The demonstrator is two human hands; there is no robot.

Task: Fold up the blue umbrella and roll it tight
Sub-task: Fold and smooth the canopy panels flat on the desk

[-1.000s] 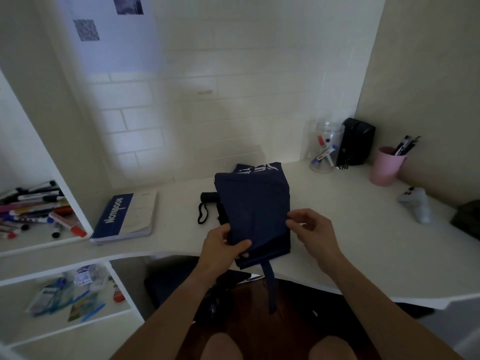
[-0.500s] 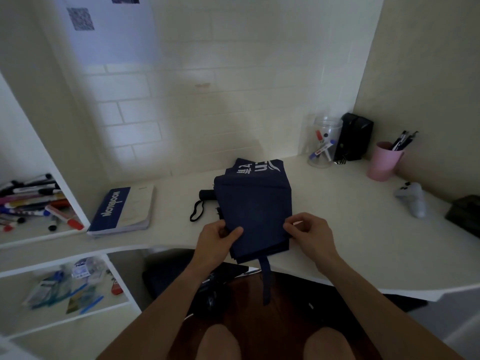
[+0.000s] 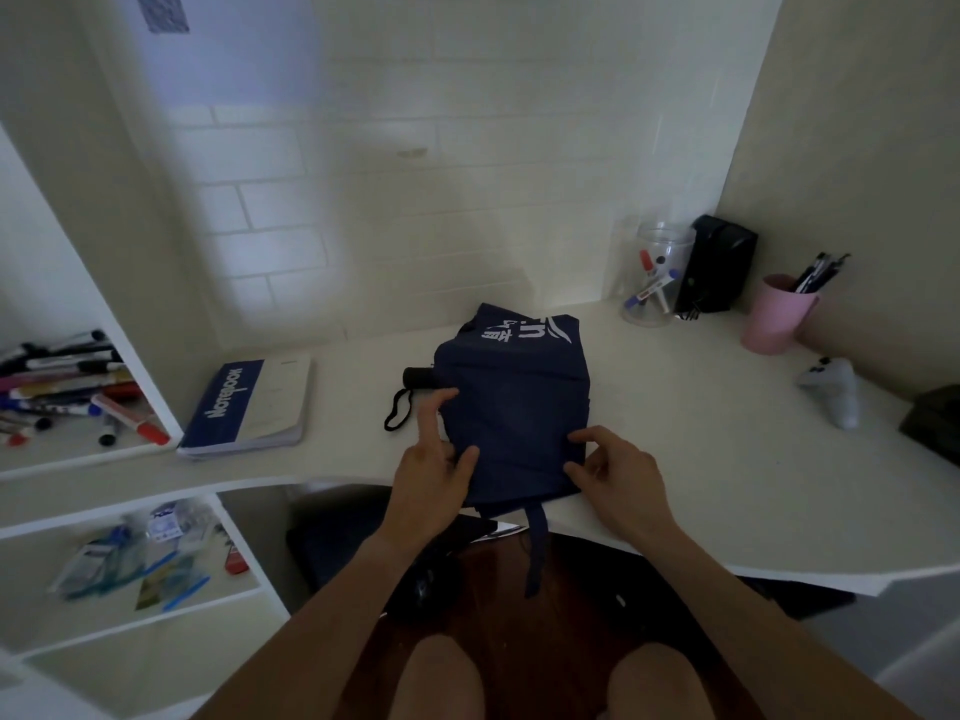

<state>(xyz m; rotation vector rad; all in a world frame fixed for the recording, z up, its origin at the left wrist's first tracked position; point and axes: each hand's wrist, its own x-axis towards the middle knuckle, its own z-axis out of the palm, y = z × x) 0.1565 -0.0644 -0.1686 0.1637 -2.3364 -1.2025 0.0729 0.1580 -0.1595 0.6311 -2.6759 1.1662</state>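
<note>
The blue umbrella (image 3: 514, 402) lies collapsed on the white desk (image 3: 701, 459), its navy canopy folded flat with white lettering at the far end. Its black handle (image 3: 420, 378) and wrist loop stick out to the left. A fabric strap (image 3: 536, 548) hangs over the desk's front edge. My left hand (image 3: 431, 470) rests at the canopy's near left edge, thumb on the cloth and index finger raised. My right hand (image 3: 615, 472) pinches the canopy's near right corner.
A blue notebook (image 3: 249, 402) lies left of the umbrella. A clear jar (image 3: 654, 275), a black box (image 3: 719, 262), a pink pen cup (image 3: 776, 314) and a white game controller (image 3: 831, 389) stand at the right. Shelves with markers (image 3: 67, 387) fill the left side.
Both hands have slid down toward the canopy's near edge. My left index finger has lifted off the cloth. The umbrella lies flatter on the desk.
</note>
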